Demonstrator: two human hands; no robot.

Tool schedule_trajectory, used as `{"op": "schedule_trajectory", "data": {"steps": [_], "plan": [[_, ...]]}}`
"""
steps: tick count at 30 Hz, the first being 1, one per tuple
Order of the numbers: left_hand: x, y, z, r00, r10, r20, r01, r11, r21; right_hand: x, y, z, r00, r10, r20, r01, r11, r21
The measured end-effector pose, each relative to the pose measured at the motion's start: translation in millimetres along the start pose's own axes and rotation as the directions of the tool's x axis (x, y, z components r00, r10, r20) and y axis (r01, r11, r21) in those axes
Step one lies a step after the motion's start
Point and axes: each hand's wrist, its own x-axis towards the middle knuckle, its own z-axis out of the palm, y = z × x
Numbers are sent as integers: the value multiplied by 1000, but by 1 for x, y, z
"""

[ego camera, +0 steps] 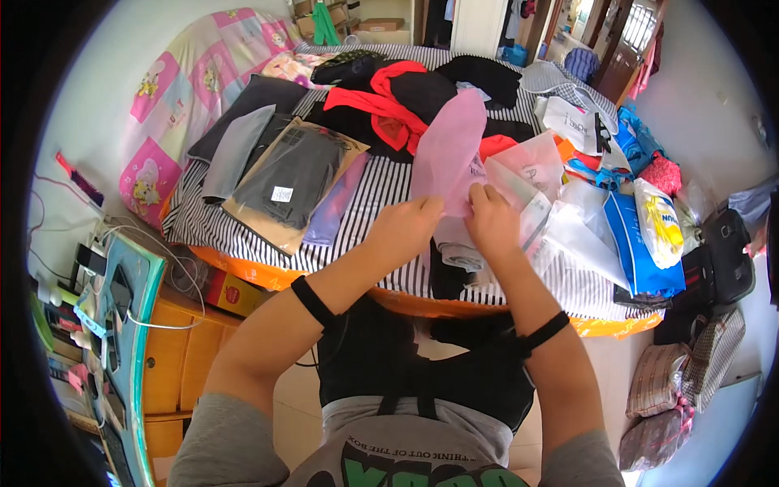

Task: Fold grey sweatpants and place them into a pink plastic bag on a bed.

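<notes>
A thin pink plastic bag (453,143) stands up between my hands, its far end puffed out above the bed. My left hand (414,222) pinches the bag's near edge with thumb and fingers. On the opposite side of that edge, my right hand (494,216) grips it too. Just below the fingers lies a rolled grey cloth (462,252); whether it is inside the bag I cannot tell. A translucent bag with printing (529,167) sits right of my right hand. Left of my left hand lie a dark garment in clear packaging (292,176) and a purple packet (335,210).
A striped sheet (359,207) covers the bed. Red and black clothes (395,109) are heaped at the back. A blue bag (639,243) and white plastic bags (584,225) crowd the right. A wooden cabinet (176,353) stands at left, and checked bags (660,377) sit on the floor at right.
</notes>
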Motion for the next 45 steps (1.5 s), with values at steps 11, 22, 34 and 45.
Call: {"op": "schedule_trajectory", "data": {"steps": [11, 22, 34, 45], "plan": [[-9, 25, 51, 988, -148, 38, 146, 988, 53, 69, -39, -8, 956, -276, 101, 251, 946, 207], [-60, -50, 101, 955, -102, 280, 233, 843, -485, 13, -119, 28, 880, -382, 281, 309, 912, 271], [-64, -12, 13, 574, -209, 791, 478, 871, -117, -45, -87, -17, 846, 83, 527, -253, 932, 260], [-77, 11, -37, 934, -238, 268, 172, 954, 247, -95, -75, 62, 929, -286, 236, 143, 863, 485]]}}
